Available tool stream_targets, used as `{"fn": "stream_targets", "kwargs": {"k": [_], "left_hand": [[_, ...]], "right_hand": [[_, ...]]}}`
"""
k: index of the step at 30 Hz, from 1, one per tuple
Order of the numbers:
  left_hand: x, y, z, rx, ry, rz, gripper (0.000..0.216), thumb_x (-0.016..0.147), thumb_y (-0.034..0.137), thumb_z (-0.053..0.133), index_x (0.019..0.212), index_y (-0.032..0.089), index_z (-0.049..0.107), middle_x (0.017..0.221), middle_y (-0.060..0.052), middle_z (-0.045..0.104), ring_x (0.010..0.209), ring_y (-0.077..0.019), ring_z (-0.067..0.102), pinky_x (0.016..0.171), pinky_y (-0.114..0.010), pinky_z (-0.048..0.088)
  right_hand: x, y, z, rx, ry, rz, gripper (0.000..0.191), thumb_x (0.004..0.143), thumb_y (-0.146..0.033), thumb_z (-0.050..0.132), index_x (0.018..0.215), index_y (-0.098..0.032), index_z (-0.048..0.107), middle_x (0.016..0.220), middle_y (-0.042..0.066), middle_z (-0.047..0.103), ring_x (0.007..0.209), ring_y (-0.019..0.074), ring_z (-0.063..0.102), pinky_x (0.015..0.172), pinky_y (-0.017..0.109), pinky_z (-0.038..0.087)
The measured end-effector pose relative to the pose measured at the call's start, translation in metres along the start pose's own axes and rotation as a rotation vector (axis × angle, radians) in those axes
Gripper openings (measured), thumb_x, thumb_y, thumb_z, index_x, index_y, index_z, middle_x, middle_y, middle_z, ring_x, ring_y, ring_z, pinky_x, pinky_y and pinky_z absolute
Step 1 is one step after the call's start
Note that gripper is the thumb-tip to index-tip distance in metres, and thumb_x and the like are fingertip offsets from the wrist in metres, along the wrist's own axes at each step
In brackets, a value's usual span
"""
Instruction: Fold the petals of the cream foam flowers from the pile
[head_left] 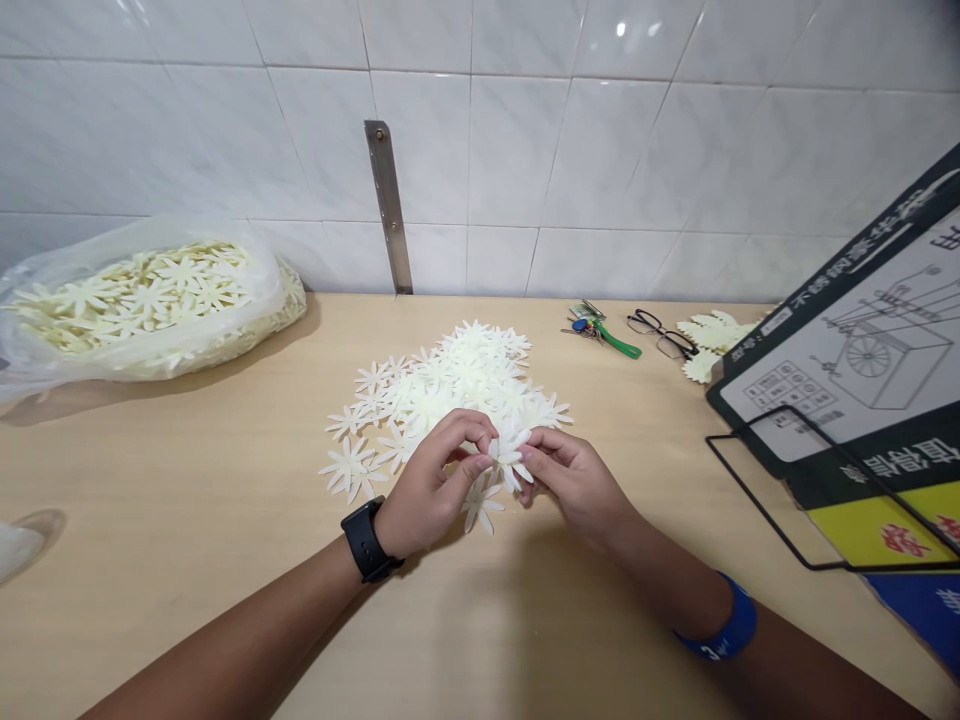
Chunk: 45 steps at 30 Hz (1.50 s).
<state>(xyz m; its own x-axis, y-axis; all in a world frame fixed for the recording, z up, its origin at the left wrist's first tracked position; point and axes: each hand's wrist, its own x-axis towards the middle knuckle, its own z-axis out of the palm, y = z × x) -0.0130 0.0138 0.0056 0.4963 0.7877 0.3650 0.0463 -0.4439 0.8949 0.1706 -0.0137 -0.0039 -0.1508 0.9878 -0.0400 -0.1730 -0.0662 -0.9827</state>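
Observation:
A loose pile of cream flower-shaped cutouts (457, 385) lies in the middle of the light wooden table (187, 500). Both my hands meet at its near edge. My left hand (431, 485), with a black watch on the wrist, is curled with its fingertips pinched on a flower cutout (508, 452). My right hand (574, 480), wearing a blue wristband, pinches the same cutout from the other side. Another cutout (480, 505) lies just under my hands.
A clear plastic bag (150, 295) full of the same cutouts lies at the back left. At the back right are keys with a green tag (600, 330), glasses (664, 335), a few more cutouts (709, 340), and a printed cardboard box (862, 380) with a black wire frame (795, 500).

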Motion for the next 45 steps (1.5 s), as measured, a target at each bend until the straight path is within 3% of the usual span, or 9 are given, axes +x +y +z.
{"fn": "stream_targets", "kwargs": {"k": [18,33,37,42,45], "left_hand": [[-0.001,-0.003,0.000,0.022,0.050,-0.007,0.010,0.094,0.024,0.047,0.088,0.019,0.053,0.106,-0.010,0.054,0.102,-0.0210,0.052,0.088,-0.034,0.044],[0.006,-0.002,-0.006,-0.362,0.143,-0.081,0.012,0.092,0.029,0.056,0.087,0.018,0.053,0.098,-0.005,0.053,0.094,-0.0152,0.051,0.087,-0.030,0.046],[0.007,-0.002,-0.009,-0.424,0.202,-0.106,0.014,0.091,0.030,0.058,0.087,0.018,0.055,0.099,-0.005,0.055,0.095,-0.0146,0.054,0.087,-0.029,0.047],[0.010,0.000,-0.009,-0.567,0.311,-0.224,0.016,0.089,0.030,0.060,0.081,0.017,0.054,0.114,-0.007,0.061,0.116,-0.0189,0.053,0.099,-0.034,0.044],[0.012,-0.002,-0.010,-0.586,0.404,-0.283,0.020,0.085,0.028,0.065,0.073,0.016,0.052,0.099,-0.004,0.064,0.109,-0.0176,0.058,0.097,-0.033,0.046]], "right_hand": [[0.003,-0.002,-0.001,-0.066,0.064,0.019,0.033,0.081,-0.048,0.066,0.072,-0.017,0.059,0.060,-0.003,0.057,0.050,0.0108,0.055,0.052,0.025,0.048],[0.008,0.009,-0.011,-0.024,0.190,0.005,0.025,0.084,-0.041,0.065,0.075,-0.018,0.061,0.063,-0.002,0.059,0.054,0.0114,0.055,0.054,0.026,0.048],[0.008,0.007,-0.012,-0.011,0.224,0.020,0.025,0.084,-0.040,0.065,0.074,-0.018,0.059,0.062,-0.002,0.059,0.053,0.0113,0.055,0.054,0.026,0.048],[0.008,0.006,-0.011,-0.010,0.217,0.008,0.025,0.084,-0.039,0.065,0.073,-0.017,0.060,0.062,-0.002,0.058,0.056,0.0120,0.055,0.055,0.026,0.048],[0.008,0.008,-0.009,-0.021,0.194,-0.015,0.025,0.084,-0.038,0.065,0.071,-0.018,0.060,0.062,-0.001,0.058,0.058,0.0125,0.054,0.056,0.027,0.048]]}}
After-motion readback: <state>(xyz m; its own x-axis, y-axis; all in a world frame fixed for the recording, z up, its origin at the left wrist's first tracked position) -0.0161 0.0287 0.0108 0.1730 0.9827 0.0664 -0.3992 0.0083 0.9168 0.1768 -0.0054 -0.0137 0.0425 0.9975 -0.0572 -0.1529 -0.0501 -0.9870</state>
